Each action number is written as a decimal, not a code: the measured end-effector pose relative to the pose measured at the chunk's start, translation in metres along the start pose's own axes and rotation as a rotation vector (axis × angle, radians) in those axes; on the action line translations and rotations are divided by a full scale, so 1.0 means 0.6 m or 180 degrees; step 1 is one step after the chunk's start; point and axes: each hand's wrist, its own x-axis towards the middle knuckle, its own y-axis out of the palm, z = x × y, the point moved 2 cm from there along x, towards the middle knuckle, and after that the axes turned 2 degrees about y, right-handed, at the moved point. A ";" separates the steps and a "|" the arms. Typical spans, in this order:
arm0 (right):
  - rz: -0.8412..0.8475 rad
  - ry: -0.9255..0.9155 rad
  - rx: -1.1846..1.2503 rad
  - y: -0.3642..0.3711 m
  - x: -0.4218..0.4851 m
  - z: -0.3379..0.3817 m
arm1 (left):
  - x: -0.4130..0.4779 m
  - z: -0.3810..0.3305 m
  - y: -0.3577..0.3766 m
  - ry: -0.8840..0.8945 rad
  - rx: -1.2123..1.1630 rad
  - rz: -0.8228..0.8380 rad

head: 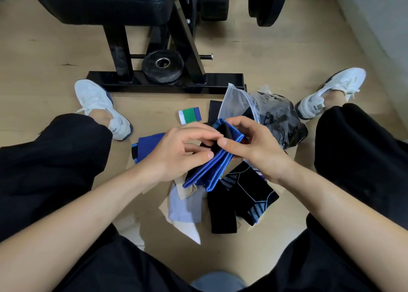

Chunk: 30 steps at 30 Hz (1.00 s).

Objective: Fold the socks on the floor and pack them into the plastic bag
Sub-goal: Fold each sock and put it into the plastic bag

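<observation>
Head: left hand [176,152], right hand [249,146] pinch blue sock [217,170].

My forearms bare, no sleeves, my left hand [178,150] and right hand [249,146] without rings, loose black trousers [55,159], white lace-up sneakers [99,106] beyond my hands

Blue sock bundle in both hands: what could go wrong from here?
1. The blue socks are pinched only at the top by the left hand and right hand; the loose lower layers may unfold.
2. The clear plastic bag mouth looks slack, so insertion could snag.
</observation>
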 end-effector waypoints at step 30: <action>-0.1027 -0.0406 -0.4181 -0.131 0.046 -0.066 | 0.006 0.042 -0.033 -0.0627 0.1088 -0.0331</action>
